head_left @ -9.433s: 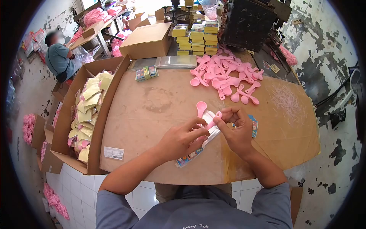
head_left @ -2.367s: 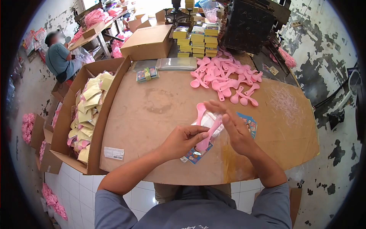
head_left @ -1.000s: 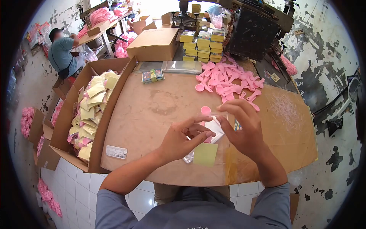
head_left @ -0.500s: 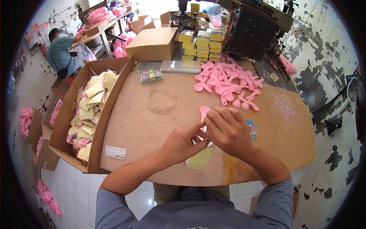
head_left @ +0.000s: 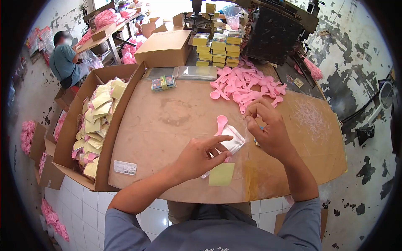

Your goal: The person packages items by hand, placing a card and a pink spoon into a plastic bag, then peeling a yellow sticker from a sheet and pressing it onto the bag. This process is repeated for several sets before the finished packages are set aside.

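My left hand [head_left: 201, 155] is over a white packet [head_left: 235, 141] that looks wrapped in clear plastic, its index finger and thumb apart at the packet's left side. A pink measuring spoon [head_left: 222, 121] shows its bowl above that hand; its handle is partly hidden. Just below lies a pale yellow paper [head_left: 222, 175]. To the right, my right hand [head_left: 268, 129] is raised off the packet, fingertips pinched together. Whatever is between them is too small to make out. Printed blue cards [head_left: 256, 142] lie mostly hidden behind that hand.
A pink spoon pile [head_left: 247, 85] covers the back of the table, with clear thin strips [head_left: 312, 117] at right. A long carton [head_left: 119, 125] of filled packs stands left. Yellow-edged card stacks [head_left: 218, 50] and a black machine [head_left: 274, 35] stand behind. Another person [head_left: 65, 60] sits far left.
My right hand has moved up and right, away from my left hand, uncovering the white packet. My left hand has stayed near the spoon, its fingers now wider apart.
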Demonstrator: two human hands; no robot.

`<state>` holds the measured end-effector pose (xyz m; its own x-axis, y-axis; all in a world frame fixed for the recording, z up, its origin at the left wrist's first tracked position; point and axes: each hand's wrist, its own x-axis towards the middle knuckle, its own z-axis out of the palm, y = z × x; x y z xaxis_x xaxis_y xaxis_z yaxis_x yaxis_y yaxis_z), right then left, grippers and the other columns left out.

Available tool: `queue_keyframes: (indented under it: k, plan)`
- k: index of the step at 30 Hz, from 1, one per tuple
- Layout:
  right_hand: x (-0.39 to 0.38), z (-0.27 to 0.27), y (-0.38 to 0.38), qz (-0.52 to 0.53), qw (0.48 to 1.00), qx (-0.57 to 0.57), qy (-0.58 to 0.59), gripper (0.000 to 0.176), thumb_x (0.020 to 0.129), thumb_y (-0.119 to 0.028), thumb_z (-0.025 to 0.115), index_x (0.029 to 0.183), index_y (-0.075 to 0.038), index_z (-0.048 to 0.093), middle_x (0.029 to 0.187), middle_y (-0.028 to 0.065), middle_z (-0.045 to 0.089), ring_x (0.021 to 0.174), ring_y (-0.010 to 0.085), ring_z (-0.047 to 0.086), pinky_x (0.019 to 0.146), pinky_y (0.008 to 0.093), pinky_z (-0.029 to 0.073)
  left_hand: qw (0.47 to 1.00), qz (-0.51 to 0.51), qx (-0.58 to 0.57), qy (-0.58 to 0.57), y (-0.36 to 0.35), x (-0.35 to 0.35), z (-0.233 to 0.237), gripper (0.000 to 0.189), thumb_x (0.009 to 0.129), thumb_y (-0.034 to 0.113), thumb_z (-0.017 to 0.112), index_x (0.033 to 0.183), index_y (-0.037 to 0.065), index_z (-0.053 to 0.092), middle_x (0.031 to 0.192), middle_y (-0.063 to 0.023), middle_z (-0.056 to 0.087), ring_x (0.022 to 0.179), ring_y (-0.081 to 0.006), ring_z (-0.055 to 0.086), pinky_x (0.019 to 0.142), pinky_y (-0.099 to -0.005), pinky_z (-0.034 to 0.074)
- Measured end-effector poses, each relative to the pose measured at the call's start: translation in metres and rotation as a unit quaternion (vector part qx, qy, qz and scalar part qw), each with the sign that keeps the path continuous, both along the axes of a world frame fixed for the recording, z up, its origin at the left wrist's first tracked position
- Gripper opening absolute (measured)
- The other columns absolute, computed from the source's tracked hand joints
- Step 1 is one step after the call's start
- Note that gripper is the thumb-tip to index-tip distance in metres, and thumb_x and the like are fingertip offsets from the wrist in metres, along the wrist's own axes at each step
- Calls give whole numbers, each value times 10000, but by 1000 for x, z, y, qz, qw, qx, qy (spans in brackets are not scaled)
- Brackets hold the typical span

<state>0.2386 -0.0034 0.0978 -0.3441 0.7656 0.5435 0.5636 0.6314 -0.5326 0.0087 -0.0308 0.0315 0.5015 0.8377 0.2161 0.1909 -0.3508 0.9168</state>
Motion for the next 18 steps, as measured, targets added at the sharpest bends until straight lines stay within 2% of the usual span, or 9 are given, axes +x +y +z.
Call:
queue_keyframes:
  k: [4,8,10,11,14,15,18]
  plan:
    - [11,-4,9,-22,999,-14,28,78,913,-69,604,946,1,596,910,62,583,830,167,584,740,322,473,999,2,-34,-27,3,-3,-1,401,947,42,712,1337,-7,631,969,-102,789,863,-102,746,749,-243,586]
    - [32,-15,17,-35,980,-118,154,85,992,-114,570,966,-37,598,914,5,591,806,77,550,713,257,455,997,-11,-44,-57,6,-5,-9,394,954,18,697,1339,-15,622,989,-129,784,901,-126,749,846,-268,593]
    - [52,-10,20,-40,962,-160,216,109,1025,-135,552,973,-53,604,916,-18,596,795,46,533,697,233,443,996,-9,-62,-62,6,-5,-6,407,957,17,692,1354,-12,609,996,-128,785,902,-129,750,846,-274,591]
    - [64,-7,22,16,952,-183,246,140,1046,-151,541,1010,-49,631,851,-20,596,761,50,537,687,225,441,995,-8,-71,-65,6,-5,-5,413,959,16,689,1362,-10,603,999,-127,786,902,-130,750,845,-276,590]
    - [107,8,11,28,931,-291,218,181,1048,-156,543,1048,-15,657,771,-17,574,726,54,538,688,220,449,996,0,-67,-66,7,-7,-4,439,959,22,692,1384,-4,584,1005,-125,787,909,-131,751,846,-284,588]
    - [117,10,12,59,909,-319,262,206,1049,-161,547,1064,-6,681,762,2,617,741,74,579,714,245,485,995,0,-71,-69,7,-7,-5,444,961,27,695,1388,-2,580,1005,-124,787,909,-132,752,842,-285,587]
    - [112,-12,10,-68,965,-226,114,222,1033,-182,573,1038,-2,703,822,33,684,786,86,612,718,262,475,994,0,-75,-77,7,-4,-7,455,962,38,701,1397,4,570,1009,-123,788,908,-134,753,832,-284,587]
